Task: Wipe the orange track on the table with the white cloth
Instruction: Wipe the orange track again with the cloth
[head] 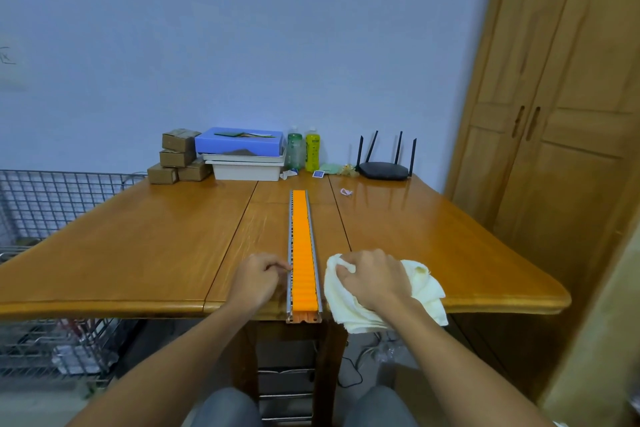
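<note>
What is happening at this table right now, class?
A person sits at a wooden table with a long orange track running straight away from them. The left hand rests against the track's near end, fingers touching its metal rail. The right hand grips a white cloth bunched on the table just right of the track, not yet on it.

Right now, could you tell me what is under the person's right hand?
The right hand rests on the bunched white cloth, which lies on the table beside the orange track and droops over the near edge. The cloth beneath the palm is hidden.
</note>
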`<state>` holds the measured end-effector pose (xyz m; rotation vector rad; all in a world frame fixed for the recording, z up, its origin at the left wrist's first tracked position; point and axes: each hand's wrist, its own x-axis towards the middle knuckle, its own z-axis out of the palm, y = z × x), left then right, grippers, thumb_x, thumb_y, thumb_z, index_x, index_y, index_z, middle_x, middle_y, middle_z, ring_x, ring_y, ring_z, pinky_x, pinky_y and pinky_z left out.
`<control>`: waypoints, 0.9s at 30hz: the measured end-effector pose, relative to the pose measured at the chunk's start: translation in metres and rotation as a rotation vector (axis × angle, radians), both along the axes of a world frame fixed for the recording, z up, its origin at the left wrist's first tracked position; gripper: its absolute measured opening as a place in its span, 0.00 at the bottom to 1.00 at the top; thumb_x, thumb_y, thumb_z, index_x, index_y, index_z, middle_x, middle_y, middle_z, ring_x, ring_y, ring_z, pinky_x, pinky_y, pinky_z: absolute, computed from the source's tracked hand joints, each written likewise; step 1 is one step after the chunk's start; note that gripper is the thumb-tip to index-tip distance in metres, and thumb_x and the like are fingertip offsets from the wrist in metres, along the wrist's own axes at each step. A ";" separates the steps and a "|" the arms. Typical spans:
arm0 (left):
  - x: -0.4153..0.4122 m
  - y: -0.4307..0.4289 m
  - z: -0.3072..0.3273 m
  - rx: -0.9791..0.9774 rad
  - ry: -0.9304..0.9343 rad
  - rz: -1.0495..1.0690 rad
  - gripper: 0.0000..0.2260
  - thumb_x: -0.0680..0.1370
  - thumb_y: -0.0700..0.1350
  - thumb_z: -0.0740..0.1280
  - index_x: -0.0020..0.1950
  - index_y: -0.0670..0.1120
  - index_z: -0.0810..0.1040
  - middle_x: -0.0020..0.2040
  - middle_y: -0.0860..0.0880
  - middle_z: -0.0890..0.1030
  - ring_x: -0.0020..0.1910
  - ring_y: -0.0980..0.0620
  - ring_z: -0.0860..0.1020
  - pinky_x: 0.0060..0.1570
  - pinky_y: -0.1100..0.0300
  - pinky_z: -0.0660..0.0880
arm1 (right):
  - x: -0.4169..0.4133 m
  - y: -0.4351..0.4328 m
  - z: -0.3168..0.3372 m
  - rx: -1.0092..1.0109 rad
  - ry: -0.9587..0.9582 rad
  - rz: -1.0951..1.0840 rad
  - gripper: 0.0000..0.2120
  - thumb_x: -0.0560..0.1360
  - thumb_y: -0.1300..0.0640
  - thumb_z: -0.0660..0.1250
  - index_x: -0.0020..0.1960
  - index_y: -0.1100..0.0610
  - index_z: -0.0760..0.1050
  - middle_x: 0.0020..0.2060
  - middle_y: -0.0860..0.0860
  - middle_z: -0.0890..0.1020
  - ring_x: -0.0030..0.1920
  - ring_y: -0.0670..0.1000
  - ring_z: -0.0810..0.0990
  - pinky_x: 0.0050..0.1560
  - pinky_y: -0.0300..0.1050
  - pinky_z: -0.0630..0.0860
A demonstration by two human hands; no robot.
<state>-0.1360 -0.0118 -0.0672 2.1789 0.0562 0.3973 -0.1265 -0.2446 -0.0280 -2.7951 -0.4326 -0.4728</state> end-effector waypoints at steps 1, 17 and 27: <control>0.005 0.001 0.001 0.009 0.008 0.014 0.13 0.83 0.38 0.62 0.49 0.51 0.84 0.48 0.54 0.83 0.51 0.57 0.80 0.49 0.60 0.76 | 0.006 0.000 0.001 0.007 -0.009 -0.006 0.19 0.80 0.42 0.59 0.64 0.45 0.81 0.47 0.50 0.85 0.44 0.54 0.82 0.43 0.47 0.80; 0.125 0.018 -0.003 0.152 0.058 0.046 0.09 0.84 0.45 0.62 0.61 0.51 0.80 0.53 0.54 0.80 0.54 0.55 0.79 0.47 0.65 0.73 | 0.123 0.026 -0.016 0.505 -0.156 -0.024 0.16 0.81 0.46 0.66 0.64 0.50 0.82 0.50 0.47 0.85 0.47 0.48 0.80 0.39 0.42 0.72; 0.223 0.027 0.000 0.036 0.115 0.069 0.10 0.85 0.49 0.59 0.61 0.51 0.78 0.47 0.54 0.82 0.45 0.56 0.81 0.44 0.58 0.79 | 0.225 0.048 -0.032 0.899 -0.056 -0.085 0.13 0.80 0.47 0.68 0.60 0.51 0.82 0.52 0.46 0.85 0.50 0.46 0.79 0.45 0.40 0.73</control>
